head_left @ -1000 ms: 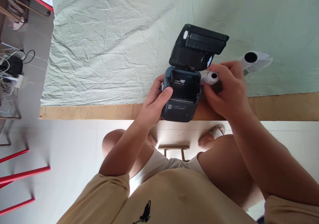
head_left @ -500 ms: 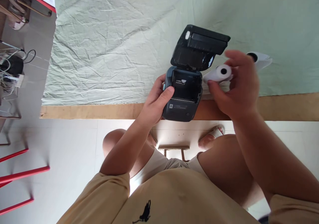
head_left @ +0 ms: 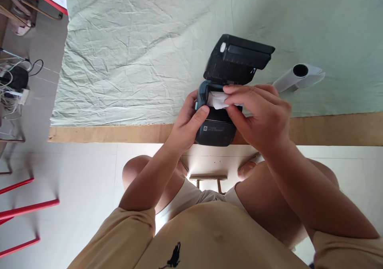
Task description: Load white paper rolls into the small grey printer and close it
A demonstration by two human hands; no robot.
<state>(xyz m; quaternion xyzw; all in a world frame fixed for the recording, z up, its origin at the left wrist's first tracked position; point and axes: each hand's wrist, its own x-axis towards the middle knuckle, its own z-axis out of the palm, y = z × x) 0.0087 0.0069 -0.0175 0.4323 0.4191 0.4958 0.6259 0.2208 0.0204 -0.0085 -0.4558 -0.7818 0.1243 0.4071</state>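
A small white cylindrical roll, apparently paper (head_left: 218,100), is now lying inside the black rectangular compartment (head_left: 220,112) of a dark, round-cornered plastic device (head_left: 217,132); half a second ago, it was being held outside, just beside the device's right side. I am judging from this that the roll is being fitted, but is not yet being released. The right hand (head_left: 261,109) is pinching the roll's right end between thumb and fingers, and it is covering this end, so I cannot tell if the roll is sitting fully down. The left hand (head_left: 190,119) is gripping the device's left side, as before. The black hinged lid (head_left: 239,57) is standing raised behind the compartment. Beyond the right hand, a larger white roll with dark hollow centre (head_left: 284,80) is resting on the worktop (head_left: 119,134), which a wrinkled pale-green cloth (head_left: 134,61) is covering except along its wooden front edge.
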